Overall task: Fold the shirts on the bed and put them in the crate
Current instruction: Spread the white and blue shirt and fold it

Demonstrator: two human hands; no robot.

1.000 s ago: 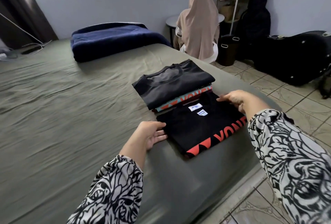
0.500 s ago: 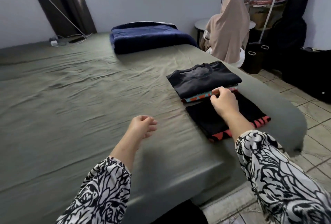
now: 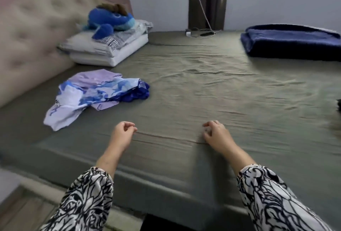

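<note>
Unfolded shirts (image 3: 96, 94), lilac and blue-and-white patterned, lie in a crumpled heap on the green bed (image 3: 212, 97) at the left. My left hand (image 3: 122, 134) hovers over the sheet to the right of that heap, fingers loosely curled, holding nothing. About a forearm's length to its right, my right hand (image 3: 215, 133) rests near the sheet, also loosely curled and empty. A dark sliver of the folded shirt stack (image 3: 339, 104) shows at the right edge. No crate is in view.
Stacked pillows (image 3: 108, 49) with a blue plush toy (image 3: 110, 21) sit by the padded headboard (image 3: 27, 33) at the left. A folded navy blanket (image 3: 291, 43) lies at the far right. Cables and a charger (image 3: 199, 34) lie at the bed's far edge.
The view has swung left, away from the folded black shirts. My right hand let go of the folded stack, and both hands now hang empty over the bare sheet.
</note>
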